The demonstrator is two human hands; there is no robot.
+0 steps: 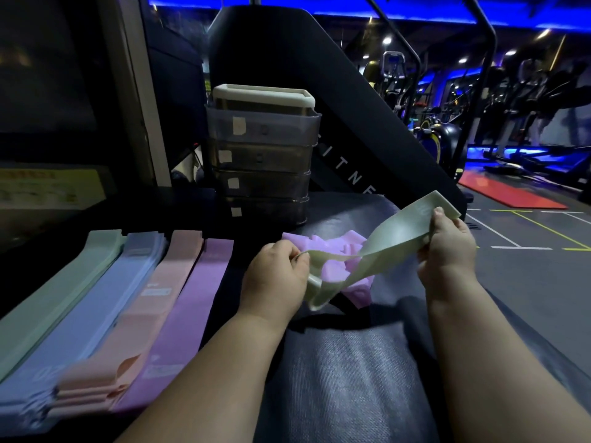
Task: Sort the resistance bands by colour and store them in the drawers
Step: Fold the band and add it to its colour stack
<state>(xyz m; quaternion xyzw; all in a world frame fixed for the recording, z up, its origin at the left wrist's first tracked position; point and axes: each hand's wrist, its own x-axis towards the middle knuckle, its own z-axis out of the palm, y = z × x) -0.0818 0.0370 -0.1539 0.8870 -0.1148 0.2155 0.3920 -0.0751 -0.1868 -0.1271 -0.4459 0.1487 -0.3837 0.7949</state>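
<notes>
Both hands are closed on one pale green band (393,238), held up above the dark desk (335,362). The left hand (275,273) pinches the lower end, with the loose tail hanging below its fingers. The right hand (447,247) grips the upper end, higher and further out. The band runs between them with a twist in its middle.

Just under the band, a loose heap of lilac bands (355,292) lies on the desk between the two hands.

Four sorted stacks lie flat side by side on the left of the desk, touching along their edges: a green stack (57,298), a blue stack (92,311), a pink stack (153,302) and a purple stack (192,302). Their near ends are blurred, so the number of bands in each is unclear.

At the back of the desk, beyond the stacks, stands a drawer unit (262,155) of four smoky translucent drawers, one above the other. Each drawer has a small pale label at its left front. The top drawer seems to stick out a little past the others. A white lid (265,95) caps the unit.
</notes>
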